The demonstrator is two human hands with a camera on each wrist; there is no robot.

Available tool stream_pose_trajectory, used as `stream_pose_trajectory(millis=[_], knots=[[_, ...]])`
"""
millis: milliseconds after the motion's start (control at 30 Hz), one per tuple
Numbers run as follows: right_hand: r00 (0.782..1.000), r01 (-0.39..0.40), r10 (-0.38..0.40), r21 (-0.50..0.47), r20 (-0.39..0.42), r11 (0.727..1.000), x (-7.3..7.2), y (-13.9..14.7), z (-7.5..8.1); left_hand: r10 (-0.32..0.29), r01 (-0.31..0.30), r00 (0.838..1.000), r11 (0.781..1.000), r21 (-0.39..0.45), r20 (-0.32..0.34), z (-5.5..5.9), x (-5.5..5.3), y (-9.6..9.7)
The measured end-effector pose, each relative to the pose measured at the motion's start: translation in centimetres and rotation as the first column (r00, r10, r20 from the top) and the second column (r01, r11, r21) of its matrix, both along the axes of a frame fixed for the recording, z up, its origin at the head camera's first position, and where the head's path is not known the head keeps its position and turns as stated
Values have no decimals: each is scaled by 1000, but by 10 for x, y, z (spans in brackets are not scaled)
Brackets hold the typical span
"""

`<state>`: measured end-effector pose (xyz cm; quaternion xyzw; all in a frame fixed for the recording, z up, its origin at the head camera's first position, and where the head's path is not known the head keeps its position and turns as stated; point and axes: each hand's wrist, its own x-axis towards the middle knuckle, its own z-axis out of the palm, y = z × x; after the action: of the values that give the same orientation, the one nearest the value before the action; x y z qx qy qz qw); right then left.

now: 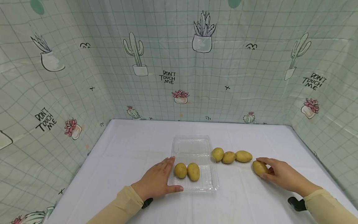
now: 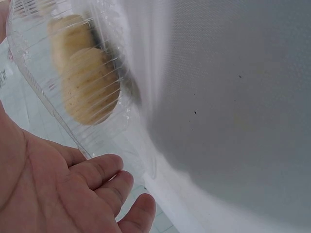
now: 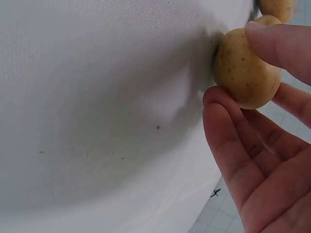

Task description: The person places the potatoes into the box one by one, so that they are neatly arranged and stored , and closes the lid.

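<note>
In the head view, a clear plastic clamshell box lies with its lid folded back, and two potatoes sit inside, a round one and a longer one. My left hand rests against the box's left side, fingers extended; the left wrist view shows those fingers beside the ribbed wall. On the right, my right hand grips a potato between thumb and fingers. The right wrist view shows this potato close to the white cloth.
Three more potatoes lie in a row right of the box: one by its edge, a middle one and an oblong one. A white cloth covers the table. Patterned curtains enclose the back and sides.
</note>
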<state>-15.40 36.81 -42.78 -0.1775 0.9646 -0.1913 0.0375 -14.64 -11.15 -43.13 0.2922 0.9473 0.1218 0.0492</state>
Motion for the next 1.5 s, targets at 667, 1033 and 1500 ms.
stream_pose_trajectory(millis=[667, 1033, 1500], knots=[[1000, -7, 8, -41, 9, 999, 1, -2, -7, -6, 6, 1000, 1000, -6, -5, 0, 0, -1], [1000, 0, 0, -41, 17, 999, 1, -4, -6, -5, 5, 1000, 1000, -7, -4, 0, -1, 0], [1000, -12, 12, -37, -2, 999, 1, -5, -5, -14, 14, 1000, 1000, 2, -22, 2, 0, -1]])
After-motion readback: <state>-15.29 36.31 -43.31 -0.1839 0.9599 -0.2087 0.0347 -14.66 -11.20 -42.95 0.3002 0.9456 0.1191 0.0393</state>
